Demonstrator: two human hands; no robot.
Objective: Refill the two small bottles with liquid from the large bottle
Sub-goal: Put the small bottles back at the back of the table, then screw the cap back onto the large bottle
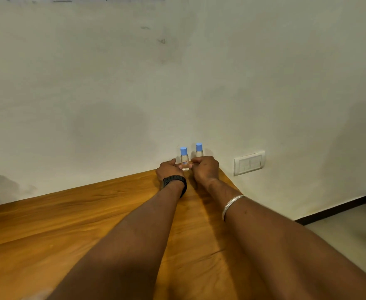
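Wooden table point(69, 224) fills lower frame, pale wall point(112, 83) behind, switch plate point(249, 163) right of centre. Left hand point(169, 169) and right hand point(205, 168), fingers curled, pinch the nearer small bottle point(184, 162); second small bottle point(199, 150) just behind

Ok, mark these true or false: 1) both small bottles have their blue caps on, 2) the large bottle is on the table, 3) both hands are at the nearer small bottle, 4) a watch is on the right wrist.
1) True: the nearer small bottle and the farther small bottle are both capped.
2) False: no large bottle is in view.
3) True: the left hand and right hand flank it.
4) False: the watch is on the left wrist; the right arm wears a bangle.
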